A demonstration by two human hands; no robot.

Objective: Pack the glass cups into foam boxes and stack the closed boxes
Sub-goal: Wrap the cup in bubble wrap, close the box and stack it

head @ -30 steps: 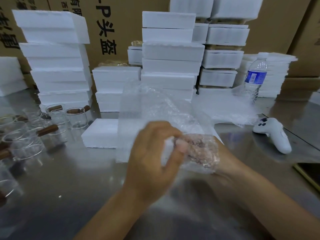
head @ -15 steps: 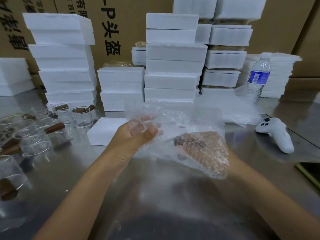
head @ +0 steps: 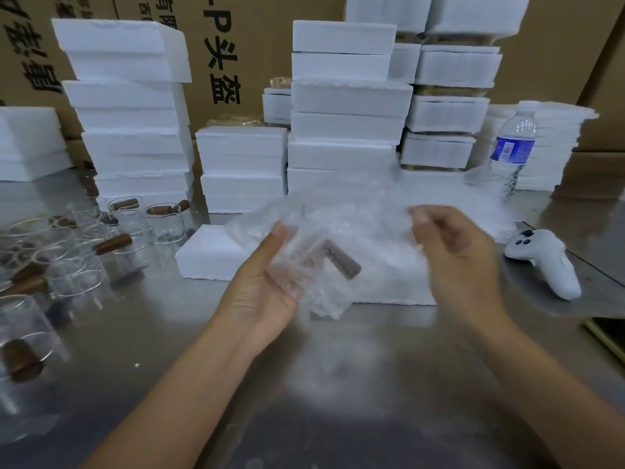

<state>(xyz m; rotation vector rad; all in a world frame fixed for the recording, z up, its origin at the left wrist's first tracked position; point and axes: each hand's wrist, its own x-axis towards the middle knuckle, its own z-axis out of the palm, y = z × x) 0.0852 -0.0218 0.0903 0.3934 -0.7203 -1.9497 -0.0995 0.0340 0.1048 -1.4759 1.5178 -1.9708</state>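
My left hand (head: 267, 286) lies palm up at the centre and holds a glass cup (head: 318, 275) with a brown wooden handle (head: 341, 262), its thumb on the wrap. A sheet of bubble wrap (head: 355, 211) lies round the cup. My right hand (head: 453, 252) is to the right of it, fingers curled, pinching the loose upper edge of the wrap. Behind the hands a low white foam box (head: 209, 255) sits on the steel table. Several bare glass cups (head: 128, 231) with wooden handles stand at the left.
Tall stacks of white foam boxes (head: 345, 96) line the back in front of brown cartons. A water bottle (head: 512, 150) and a white controller (head: 544, 262) stand at the right. A dark flat object (head: 608, 333) lies at the right edge. The steel table (head: 169, 333) spreads in front.
My right hand has come out from under the bubble wrap and moved right, pinching its edge. My left hand has turned palm up, and the cup's brown handle now shows through the wrap.
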